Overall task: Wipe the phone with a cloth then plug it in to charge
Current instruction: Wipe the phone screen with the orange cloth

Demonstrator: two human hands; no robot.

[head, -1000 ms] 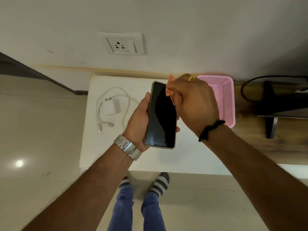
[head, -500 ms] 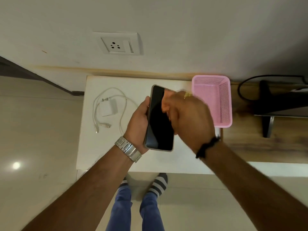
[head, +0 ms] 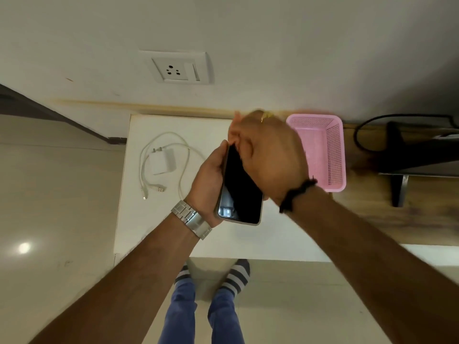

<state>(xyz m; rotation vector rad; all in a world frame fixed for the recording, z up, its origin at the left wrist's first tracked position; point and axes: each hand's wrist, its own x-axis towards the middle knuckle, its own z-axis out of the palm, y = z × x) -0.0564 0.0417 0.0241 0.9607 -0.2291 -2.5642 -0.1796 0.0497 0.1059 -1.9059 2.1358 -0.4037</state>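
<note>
- Lying on the left of the white worktop [head: 139, 219], the charger [head: 162, 162] and its cable [head: 183, 170] are waiting unplugged under the wall socket [head: 180, 68].
- The left hand [head: 207, 184] is gripping the phone [head: 238, 192] by its edge, screen up, above the worktop.
- The right hand [head: 270, 157] is pinching a peach cloth [head: 234, 135] against the upper screen; its fingers are curled.
- Wiping seems underway; next the cloth must be put down and the charger picked up.
- A pink basket [head: 332, 150] is standing just right.
</note>
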